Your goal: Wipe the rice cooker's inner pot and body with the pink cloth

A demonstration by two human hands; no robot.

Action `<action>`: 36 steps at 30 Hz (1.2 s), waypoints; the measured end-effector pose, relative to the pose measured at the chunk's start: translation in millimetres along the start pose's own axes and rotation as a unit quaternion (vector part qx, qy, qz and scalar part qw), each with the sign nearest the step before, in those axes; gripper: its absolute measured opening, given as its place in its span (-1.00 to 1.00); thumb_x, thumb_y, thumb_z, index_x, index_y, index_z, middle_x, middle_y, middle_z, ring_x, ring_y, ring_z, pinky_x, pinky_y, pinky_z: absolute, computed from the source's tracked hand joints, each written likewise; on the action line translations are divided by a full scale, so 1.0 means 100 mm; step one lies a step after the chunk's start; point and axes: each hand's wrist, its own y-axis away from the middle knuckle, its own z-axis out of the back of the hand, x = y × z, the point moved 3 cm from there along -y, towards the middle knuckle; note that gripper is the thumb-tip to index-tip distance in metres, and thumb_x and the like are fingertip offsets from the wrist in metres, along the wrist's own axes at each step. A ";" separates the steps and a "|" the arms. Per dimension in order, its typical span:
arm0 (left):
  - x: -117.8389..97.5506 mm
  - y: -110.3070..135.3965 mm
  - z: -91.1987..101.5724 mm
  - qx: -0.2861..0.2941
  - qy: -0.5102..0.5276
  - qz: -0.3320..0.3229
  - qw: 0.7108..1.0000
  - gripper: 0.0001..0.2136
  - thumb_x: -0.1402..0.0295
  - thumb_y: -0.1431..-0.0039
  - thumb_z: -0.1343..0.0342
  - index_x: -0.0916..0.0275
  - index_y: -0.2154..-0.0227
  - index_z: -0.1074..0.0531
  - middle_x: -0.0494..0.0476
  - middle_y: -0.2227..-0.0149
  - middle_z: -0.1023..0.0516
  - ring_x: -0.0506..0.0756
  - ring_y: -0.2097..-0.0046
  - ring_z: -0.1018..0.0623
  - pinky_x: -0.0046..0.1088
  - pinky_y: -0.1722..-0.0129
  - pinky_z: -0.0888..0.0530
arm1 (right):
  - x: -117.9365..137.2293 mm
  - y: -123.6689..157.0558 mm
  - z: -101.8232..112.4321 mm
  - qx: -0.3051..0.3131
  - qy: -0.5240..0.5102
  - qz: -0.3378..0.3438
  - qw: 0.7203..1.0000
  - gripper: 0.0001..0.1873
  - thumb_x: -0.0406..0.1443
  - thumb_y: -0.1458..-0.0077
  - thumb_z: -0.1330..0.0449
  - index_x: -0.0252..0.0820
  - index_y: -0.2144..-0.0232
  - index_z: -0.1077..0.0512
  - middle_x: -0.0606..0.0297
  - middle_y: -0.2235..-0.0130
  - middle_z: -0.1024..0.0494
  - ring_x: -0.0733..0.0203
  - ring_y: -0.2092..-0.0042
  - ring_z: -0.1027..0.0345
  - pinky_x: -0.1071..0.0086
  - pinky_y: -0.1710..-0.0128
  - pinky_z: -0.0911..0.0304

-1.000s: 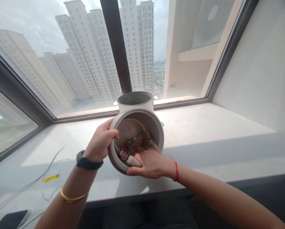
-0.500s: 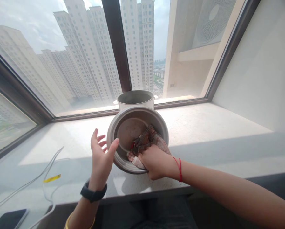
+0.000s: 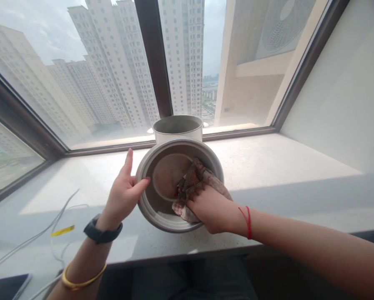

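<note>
Front pot; axis aslant, mouth toward camera

You have a broad white windowsill before you, faintly speckled, sunlit toward the glass and crossed by a shadow band on your right. At the back, near the window frame, a round pale pot stands upright. In front of it, a tilted metal pot covers part of your sill; you cannot tell how its base meets the surface. To your left lie a pale cable, a yellow strip beside it and, nearest you, a dark-screened smartphone.
</note>
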 end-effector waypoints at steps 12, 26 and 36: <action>0.56 1.06 -0.79 -0.131 0.086 0.024 0.987 0.01 0.18 -0.28 -0.20 0.22 -0.46 0.49 0.00 0.44 -0.56 0.08 0.59 -0.51 -0.42 0.60 -0.52 | 0.16 -0.07 -0.05 0.023 -0.042 -0.033 0.998 -0.44 -0.31 0.03 -0.26 -0.25 -0.08 -0.44 -0.04 0.03 -0.60 -0.15 0.03 -0.49 0.08 0.01 -0.29; 0.16 -0.07 0.05 0.027 0.004 -0.016 0.999 -0.19 0.09 -0.14 -0.25 0.36 -0.35 -0.10 0.07 0.46 -0.55 0.10 0.54 -0.54 -0.49 0.61 -0.46 | 0.09 -0.03 0.17 0.043 0.017 0.022 0.999 -0.15 -0.30 0.07 -0.32 -0.01 -0.31 -0.28 0.08 0.15 -0.65 -0.18 0.02 -0.50 -0.25 -0.25 0.09; 0.68 0.96 -0.60 -0.179 0.058 -0.013 0.982 -0.21 0.07 -0.29 -0.15 0.33 -0.42 0.04 0.37 -0.03 -0.60 0.28 0.00 -0.64 -0.30 0.11 -0.62 | 0.19 -0.08 -0.05 0.036 -0.031 -0.014 0.999 -0.54 -0.29 0.06 -0.25 -0.25 0.05 -0.50 0.01 0.12 -0.63 -0.08 0.12 -0.51 0.15 0.10 -0.30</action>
